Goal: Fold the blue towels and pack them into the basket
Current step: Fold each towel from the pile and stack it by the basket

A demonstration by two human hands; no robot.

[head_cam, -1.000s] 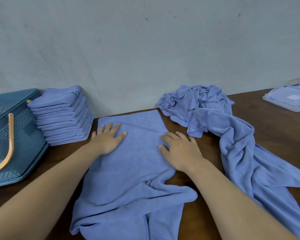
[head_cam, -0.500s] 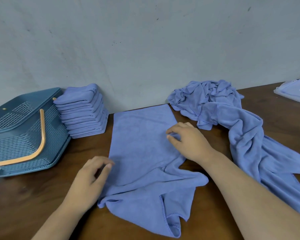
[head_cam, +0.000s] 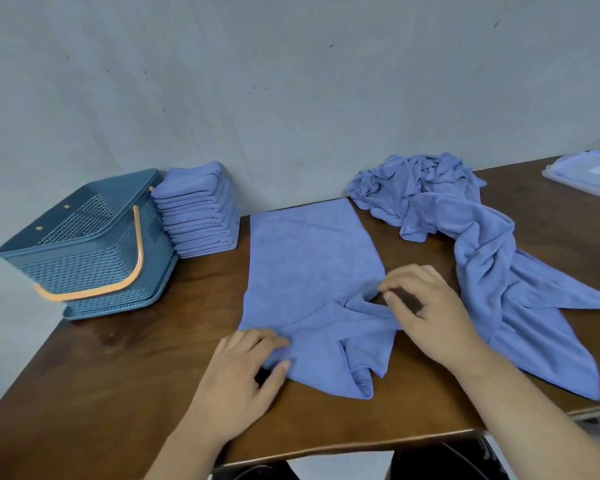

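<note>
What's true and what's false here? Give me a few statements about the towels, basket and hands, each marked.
1. The folded stack sits inside the basket. False: it stands on the table beside the basket.
2. Both the left hand and right hand touch the spread towel. True.
3. The basket's handle is orange. True.
4. The crumpled heap lies left of the spread towel. False: it lies to its right.

views: one, head-worn, wide-angle | position: above the near edge of the table [head_cam: 118, 375] | facing: forward and down, toward the far edge and the wall [head_cam: 291, 81] | range: close, both forearms enter from the bottom | span: table's left edge to its far right corner
</note>
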